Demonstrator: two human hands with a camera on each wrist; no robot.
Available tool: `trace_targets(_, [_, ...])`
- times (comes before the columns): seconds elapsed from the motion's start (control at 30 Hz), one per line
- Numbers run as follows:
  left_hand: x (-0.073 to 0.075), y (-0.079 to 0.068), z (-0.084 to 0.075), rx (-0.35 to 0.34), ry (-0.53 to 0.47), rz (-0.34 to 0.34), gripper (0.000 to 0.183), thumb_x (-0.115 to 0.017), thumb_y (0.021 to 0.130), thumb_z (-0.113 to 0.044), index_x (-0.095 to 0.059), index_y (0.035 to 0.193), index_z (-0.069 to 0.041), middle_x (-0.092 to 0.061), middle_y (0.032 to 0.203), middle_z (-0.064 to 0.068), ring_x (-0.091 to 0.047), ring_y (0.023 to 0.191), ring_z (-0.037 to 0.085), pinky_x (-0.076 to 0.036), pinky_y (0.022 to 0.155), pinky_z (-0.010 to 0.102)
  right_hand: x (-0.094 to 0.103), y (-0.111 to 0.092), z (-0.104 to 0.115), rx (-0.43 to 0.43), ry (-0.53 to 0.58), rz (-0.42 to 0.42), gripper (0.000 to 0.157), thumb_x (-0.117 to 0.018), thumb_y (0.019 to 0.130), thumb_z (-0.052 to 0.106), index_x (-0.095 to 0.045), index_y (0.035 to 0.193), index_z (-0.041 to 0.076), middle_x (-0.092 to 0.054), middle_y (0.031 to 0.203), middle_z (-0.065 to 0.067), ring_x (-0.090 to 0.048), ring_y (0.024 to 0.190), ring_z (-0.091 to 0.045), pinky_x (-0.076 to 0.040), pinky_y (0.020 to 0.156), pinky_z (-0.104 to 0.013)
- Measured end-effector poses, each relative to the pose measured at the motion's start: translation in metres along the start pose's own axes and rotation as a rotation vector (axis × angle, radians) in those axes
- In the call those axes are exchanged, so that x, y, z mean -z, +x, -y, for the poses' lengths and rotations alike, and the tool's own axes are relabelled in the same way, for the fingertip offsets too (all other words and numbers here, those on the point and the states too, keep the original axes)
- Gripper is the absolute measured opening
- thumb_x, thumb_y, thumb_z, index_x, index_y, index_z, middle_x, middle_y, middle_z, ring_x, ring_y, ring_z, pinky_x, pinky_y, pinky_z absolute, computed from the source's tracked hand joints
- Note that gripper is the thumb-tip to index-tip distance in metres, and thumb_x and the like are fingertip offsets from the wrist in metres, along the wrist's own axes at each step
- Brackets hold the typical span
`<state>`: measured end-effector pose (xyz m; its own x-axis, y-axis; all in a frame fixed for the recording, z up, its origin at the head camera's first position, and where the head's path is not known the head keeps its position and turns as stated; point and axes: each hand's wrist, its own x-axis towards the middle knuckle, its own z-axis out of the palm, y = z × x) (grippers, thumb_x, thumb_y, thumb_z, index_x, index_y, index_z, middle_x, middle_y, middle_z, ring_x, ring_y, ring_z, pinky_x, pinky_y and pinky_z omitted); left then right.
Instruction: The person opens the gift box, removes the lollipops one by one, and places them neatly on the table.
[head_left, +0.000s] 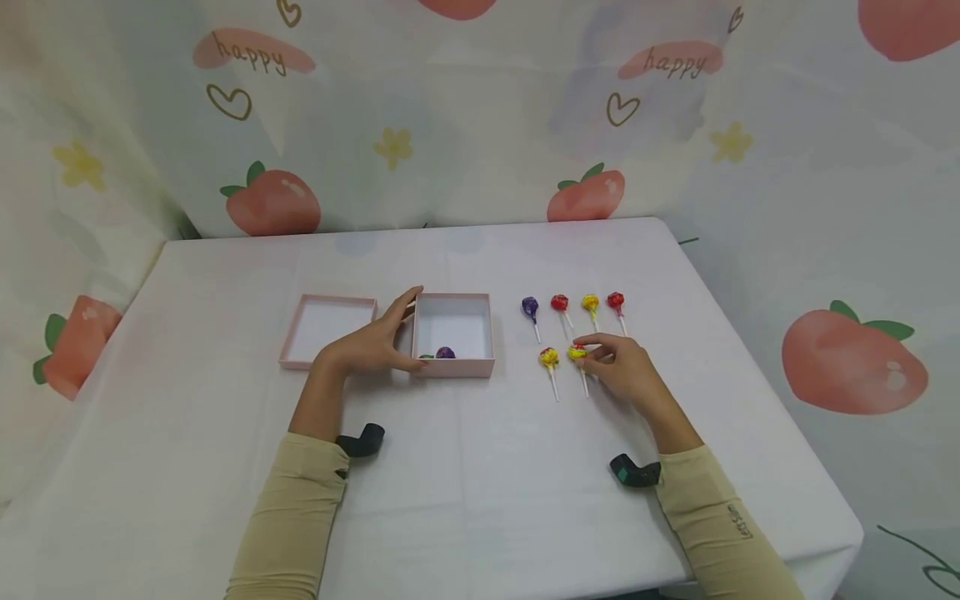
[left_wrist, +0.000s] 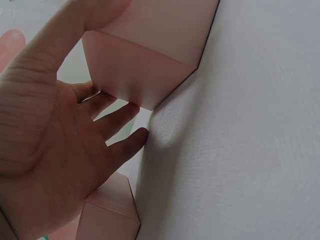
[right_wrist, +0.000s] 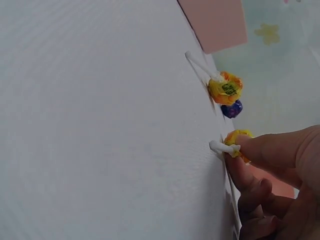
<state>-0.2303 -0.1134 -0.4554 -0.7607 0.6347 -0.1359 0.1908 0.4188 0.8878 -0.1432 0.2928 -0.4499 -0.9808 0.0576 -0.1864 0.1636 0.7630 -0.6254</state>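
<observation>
My left hand (head_left: 369, 342) holds the open pink box (head_left: 454, 369) at its left side, thumb on the front wall and fingers spread along the side toward the back corner. Inside the box, a purple lollipop (head_left: 446, 353) shows just above the front wall beside a bit of green; the wall hides the rest. Between thumb and index finger, my right hand (head_left: 624, 367) pinches the wrapped head of a yellow lollipop (right_wrist: 222, 147), its white stick pointing toward me. Another yellow lollipop (head_left: 549, 357) lies just left of it.
Behind the right hand, a back row holds a purple lollipop (head_left: 530, 307), a red lollipop (head_left: 559, 302), a yellow lollipop (head_left: 590, 302) and another red lollipop (head_left: 616, 300). The shallow pink lid (head_left: 303, 365) lies left of the box. A white cloth covers the table (head_left: 465, 500).
</observation>
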Motion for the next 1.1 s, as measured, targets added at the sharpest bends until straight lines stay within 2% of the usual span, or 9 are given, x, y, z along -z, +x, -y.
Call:
trace_targets(0.17, [0.0,-0.001,0.0,-0.001,0.001,0.0,0.127,-0.092,0.079,-0.028,-0.001,0.167,-0.025,-0.005,0.172,0.003,-0.013,0.156,0.024,-0.016,0.122,0.052,-0.001,-0.001,0.0,-0.011,-0.003,-0.006,0.038,-0.072,0.099,0.02,-0.068,0.136,0.01,-0.069,0.109,-0.015,-0.06,0.098,-0.032,-0.051,0.076,-0.038])
trace_targets(0.43, [-0.001,-0.001,0.002,-0.003,0.009,-0.005,0.126,-0.092,0.079,-0.028,-0.002,0.167,-0.026,-0.004,0.172,0.002,-0.014,0.156,0.024,-0.016,0.122,0.052,0.0,-0.001,0.001,0.015,-0.017,-0.007,0.039,-0.072,0.099,0.019,-0.068,0.137,0.01,-0.069,0.107,-0.014,-0.061,0.092,-0.03,-0.051,0.069,-0.034])
trace_targets(0.77, [-0.001,0.0,-0.001,0.004,-0.019,0.001,0.126,-0.091,0.08,-0.016,0.001,0.167,-0.023,-0.001,0.172,0.007,-0.011,0.157,0.027,-0.015,0.122,0.052,0.008,0.0,0.002,0.016,-0.027,-0.014,0.04,-0.073,0.099,0.02,-0.067,0.137,0.01,-0.069,0.108,-0.014,-0.063,0.098,-0.032,-0.052,0.073,-0.037])
trace_targets(0.93, [0.0,-0.001,-0.001,0.001,-0.014,0.004,0.127,-0.093,0.079,-0.022,0.0,0.167,-0.025,-0.004,0.172,0.003,-0.013,0.156,0.023,-0.018,0.122,0.05,0.012,0.0,0.006,0.009,-0.034,-0.01,0.036,-0.07,0.099,0.016,-0.068,0.135,0.009,-0.07,0.107,-0.013,-0.062,0.095,-0.032,-0.051,0.073,-0.037])
trace_targets(1.1, [0.001,0.001,0.001,-0.004,-0.009,0.005,0.127,-0.093,0.079,-0.028,-0.001,0.167,-0.025,-0.003,0.172,0.003,-0.013,0.156,0.023,-0.018,0.122,0.051,0.012,-0.001,0.006,-0.018,-0.03,0.008,0.037,-0.072,0.098,0.021,-0.069,0.132,0.009,-0.069,0.106,-0.013,-0.059,0.096,-0.032,-0.049,0.073,-0.037])
